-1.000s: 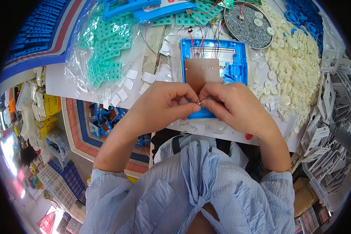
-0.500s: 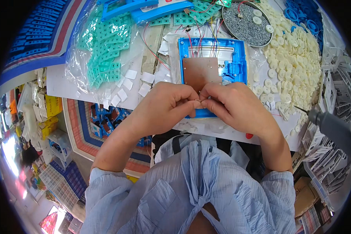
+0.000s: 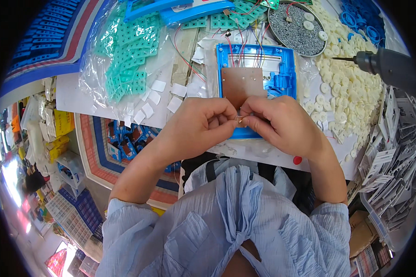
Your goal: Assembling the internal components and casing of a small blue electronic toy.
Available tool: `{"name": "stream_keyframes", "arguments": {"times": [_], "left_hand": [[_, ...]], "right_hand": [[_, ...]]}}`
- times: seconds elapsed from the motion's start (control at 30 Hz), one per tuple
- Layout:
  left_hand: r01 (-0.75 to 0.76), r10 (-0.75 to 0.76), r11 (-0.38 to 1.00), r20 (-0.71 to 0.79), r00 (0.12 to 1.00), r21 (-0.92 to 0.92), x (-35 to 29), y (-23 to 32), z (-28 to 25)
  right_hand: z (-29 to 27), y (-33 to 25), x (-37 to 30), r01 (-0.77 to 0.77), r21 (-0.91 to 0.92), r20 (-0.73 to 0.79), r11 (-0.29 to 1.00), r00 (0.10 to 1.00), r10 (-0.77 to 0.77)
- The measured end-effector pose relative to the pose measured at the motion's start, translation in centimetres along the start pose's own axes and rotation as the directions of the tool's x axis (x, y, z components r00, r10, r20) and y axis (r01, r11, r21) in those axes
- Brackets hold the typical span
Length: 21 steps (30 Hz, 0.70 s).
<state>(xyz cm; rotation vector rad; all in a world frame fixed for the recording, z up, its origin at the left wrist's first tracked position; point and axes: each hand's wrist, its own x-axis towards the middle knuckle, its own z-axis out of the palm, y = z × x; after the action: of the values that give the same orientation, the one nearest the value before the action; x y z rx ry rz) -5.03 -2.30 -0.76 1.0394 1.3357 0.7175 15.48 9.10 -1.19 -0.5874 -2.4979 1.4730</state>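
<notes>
Over the near edge of a blue plastic casing [image 3: 289,76], my left hand [image 3: 203,124] and my right hand [image 3: 279,124] meet with fingertips pinched. Between them is a thin wire [image 3: 239,118] with a small shiny end; fingers hide most of it. A brown circuit board [image 3: 242,83] lies in the casing just beyond my hands, its near edge covered by them. Several red, yellow and dark wires [image 3: 238,55] run from the casing's far side. Both thumbs press against the index fingers.
An electric screwdriver [image 3: 376,63] hangs at the right, above cream plastic discs [image 3: 339,87]. A round tray of screws [image 3: 321,50] stands behind the casing. Bagged green pads [image 3: 127,60] and white paper squares [image 3: 158,86] lie left. White plastic frames [image 3: 388,157] are heaped right.
The electric screwdriver has swung away from me, from beside my right forearm to above the discs. My hands stay pinched together, with only small finger shifts. The view has shifted slightly.
</notes>
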Motion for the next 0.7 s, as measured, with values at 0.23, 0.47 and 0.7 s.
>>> {"name": "stream_keyframes", "arguments": {"times": [0.23,0.47,0.7], "left_hand": [[-0.042,0.046,0.997,-0.051,0.998,0.069,0.2,0.0,0.7],[0.022,-0.019,0.996,0.027,0.999,-0.090,-0.3,-0.3,-0.3],[0.066,-0.067,0.996,-0.021,0.997,-0.067,0.1,0.3,-0.2]], "right_hand": [[-0.1,0.1,0.0,-0.048,-0.011,0.033,0.999,0.998,0.048],[-0.1,0.0,-0.1,-0.036,0.000,0.020,0.999,0.999,0.036],[-0.2,-0.2,0.0,-0.050,-0.021,0.033,0.999,0.998,0.050]]}}
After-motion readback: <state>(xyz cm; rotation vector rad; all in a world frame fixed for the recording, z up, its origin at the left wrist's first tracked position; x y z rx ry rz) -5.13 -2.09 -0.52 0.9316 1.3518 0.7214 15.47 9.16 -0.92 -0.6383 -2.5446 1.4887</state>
